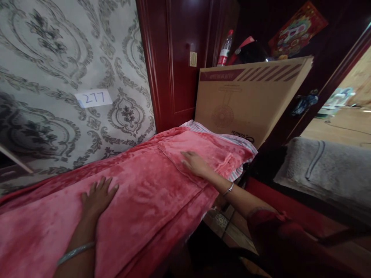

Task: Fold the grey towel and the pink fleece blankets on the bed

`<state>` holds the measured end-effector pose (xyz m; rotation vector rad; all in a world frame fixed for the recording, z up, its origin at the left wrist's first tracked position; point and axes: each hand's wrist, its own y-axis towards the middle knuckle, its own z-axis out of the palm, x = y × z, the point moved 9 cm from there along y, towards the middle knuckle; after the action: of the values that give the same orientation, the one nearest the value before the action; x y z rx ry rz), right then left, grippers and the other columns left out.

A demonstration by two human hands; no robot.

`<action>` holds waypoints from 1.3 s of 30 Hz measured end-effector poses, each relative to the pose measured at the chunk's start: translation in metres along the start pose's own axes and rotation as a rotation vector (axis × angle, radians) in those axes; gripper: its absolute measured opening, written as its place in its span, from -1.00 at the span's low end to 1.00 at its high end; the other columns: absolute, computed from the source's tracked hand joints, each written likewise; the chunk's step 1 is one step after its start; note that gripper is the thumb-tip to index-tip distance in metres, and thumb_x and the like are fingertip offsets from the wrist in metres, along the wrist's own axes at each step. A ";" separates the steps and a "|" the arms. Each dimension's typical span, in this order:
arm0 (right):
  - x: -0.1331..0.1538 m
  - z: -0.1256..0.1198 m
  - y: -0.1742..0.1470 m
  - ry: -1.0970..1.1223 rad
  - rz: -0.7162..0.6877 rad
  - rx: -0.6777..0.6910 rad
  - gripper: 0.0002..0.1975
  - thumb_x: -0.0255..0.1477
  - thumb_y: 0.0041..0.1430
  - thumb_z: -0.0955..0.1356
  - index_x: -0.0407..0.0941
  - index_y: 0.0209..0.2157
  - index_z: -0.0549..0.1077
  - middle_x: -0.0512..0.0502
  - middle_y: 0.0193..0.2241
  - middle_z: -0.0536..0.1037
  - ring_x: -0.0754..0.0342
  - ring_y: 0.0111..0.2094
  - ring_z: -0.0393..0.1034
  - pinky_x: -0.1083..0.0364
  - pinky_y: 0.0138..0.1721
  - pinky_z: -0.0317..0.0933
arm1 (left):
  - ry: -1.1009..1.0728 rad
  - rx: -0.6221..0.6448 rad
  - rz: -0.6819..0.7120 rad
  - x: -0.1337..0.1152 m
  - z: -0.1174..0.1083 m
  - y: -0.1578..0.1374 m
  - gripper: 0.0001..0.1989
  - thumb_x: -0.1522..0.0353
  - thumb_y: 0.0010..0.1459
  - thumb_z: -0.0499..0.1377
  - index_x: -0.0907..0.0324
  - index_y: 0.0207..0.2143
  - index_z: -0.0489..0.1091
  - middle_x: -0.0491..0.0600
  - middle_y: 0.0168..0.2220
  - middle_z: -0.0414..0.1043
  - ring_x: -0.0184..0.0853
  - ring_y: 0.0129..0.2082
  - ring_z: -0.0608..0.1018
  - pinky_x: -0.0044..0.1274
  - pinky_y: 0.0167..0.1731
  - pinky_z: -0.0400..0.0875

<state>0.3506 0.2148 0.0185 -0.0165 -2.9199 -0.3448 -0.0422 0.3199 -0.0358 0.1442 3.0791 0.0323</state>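
— Where are the hands?

— Both lie flat on the plush pink-red fleece blanket [139, 200] that covers the bed. The left hand [97, 197] presses palm down near the middle of it, fingers spread, a silver bangle [75, 253] on the wrist. The right hand [195, 163] rests palm down farther up, on a raised fold near the head end, with a thin silver bracelet [228, 189] on its wrist.

— Is either grip closed on the fabric?

— No. Each grip is wide and flat, holding nothing, only touching the surface.

— How do the blanket's edges run?

— The far long edge lies against the grey patterned wallpaper [58, 58], which carries a small white label reading 277 [93, 98]. The near long edge hangs over the side of the bed, below the right forearm. At the head end a striped sheet [232, 139] peeps out from under the blanket.

— What closes in that end?

— A large flat brown cardboard box [246, 96] stands tilted just behind the striped sheet, leaning against the dark red wooden cabinet [179, 58]. A clear plastic bottle with a red label [225, 48] stands behind the box's top edge.

— And open room?

— To the right, past the bed's side, there is a dark gap, then a grey folded blanket [324, 170], well apart from the hands. Beyond it a doorway shows a light wooden floor [336, 127].
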 end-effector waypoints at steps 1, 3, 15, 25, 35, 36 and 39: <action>0.001 0.006 0.004 0.001 -0.038 -0.001 -0.41 -0.21 0.45 0.14 -0.15 0.40 0.11 -0.30 0.34 0.21 -0.13 0.33 0.11 -0.05 0.28 0.05 | 0.001 0.002 0.000 0.000 0.000 0.000 -0.30 0.06 0.35 -0.27 0.17 0.41 0.03 0.08 0.48 -0.19 0.09 0.43 -0.02 0.08 0.27 -0.03; 0.005 0.030 0.008 -0.016 -0.120 0.082 -0.36 -0.16 0.45 0.15 -0.10 0.43 0.02 -0.24 0.43 -0.02 -0.17 0.42 -0.14 -0.17 0.35 -0.11 | 0.008 0.007 0.000 -0.001 0.000 -0.001 -0.31 0.07 0.35 -0.27 0.17 0.42 0.02 0.08 0.48 -0.19 0.09 0.43 -0.02 0.08 0.28 -0.03; 0.008 0.024 0.050 0.128 -0.179 0.089 -0.42 -0.21 0.48 0.05 -0.17 0.38 0.18 -0.23 0.36 0.20 -0.07 0.38 0.03 -0.04 0.36 -0.09 | 0.023 -0.007 -0.014 0.000 0.001 -0.003 -0.35 0.09 0.36 -0.25 0.09 0.40 0.07 0.04 0.48 -0.14 0.04 0.43 0.00 0.04 0.28 -0.02; 0.017 0.084 0.082 -0.052 -0.104 0.155 -0.41 -0.15 0.46 0.08 0.03 0.43 0.02 -0.10 0.45 -0.08 -0.17 0.44 -0.26 -0.31 0.35 -0.27 | 0.025 -0.007 -0.018 0.002 0.002 -0.004 -0.38 0.12 0.37 -0.20 0.07 0.39 0.10 0.02 0.47 -0.13 0.02 0.44 -0.01 0.01 0.29 -0.03; 0.014 0.050 0.125 0.073 -0.100 0.071 -0.44 -0.26 0.50 -0.02 -0.10 0.28 0.34 -0.21 0.27 0.35 -0.06 0.30 0.17 -0.08 0.28 0.03 | 0.045 -0.009 -0.022 0.002 0.004 -0.005 -0.39 0.13 0.37 -0.17 0.08 0.40 0.09 0.02 0.47 -0.11 0.03 0.43 0.02 0.03 0.29 -0.03; 0.015 0.044 0.135 0.074 -0.089 0.041 -0.44 -0.27 0.50 -0.03 -0.12 0.32 0.28 -0.22 0.31 0.29 -0.06 0.33 0.10 -0.07 0.30 -0.01 | 0.044 -0.014 -0.020 0.002 0.004 -0.005 -0.40 0.14 0.37 -0.17 0.08 0.39 0.09 0.02 0.46 -0.10 0.03 0.43 0.02 0.04 0.29 -0.03; 0.016 0.044 0.159 0.067 -0.031 -0.021 -0.41 -0.23 0.48 0.00 -0.13 0.43 0.03 -0.21 0.44 -0.02 -0.13 0.43 -0.20 -0.17 0.34 -0.14 | 0.053 -0.021 -0.016 0.003 0.005 -0.005 -0.40 0.15 0.37 -0.17 0.08 0.39 0.10 0.04 0.46 -0.09 0.02 0.43 0.03 0.04 0.28 -0.01</action>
<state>0.3323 0.3789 0.0165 0.0371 -2.8531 -0.3731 -0.0454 0.3153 -0.0411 0.1196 3.1310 0.0681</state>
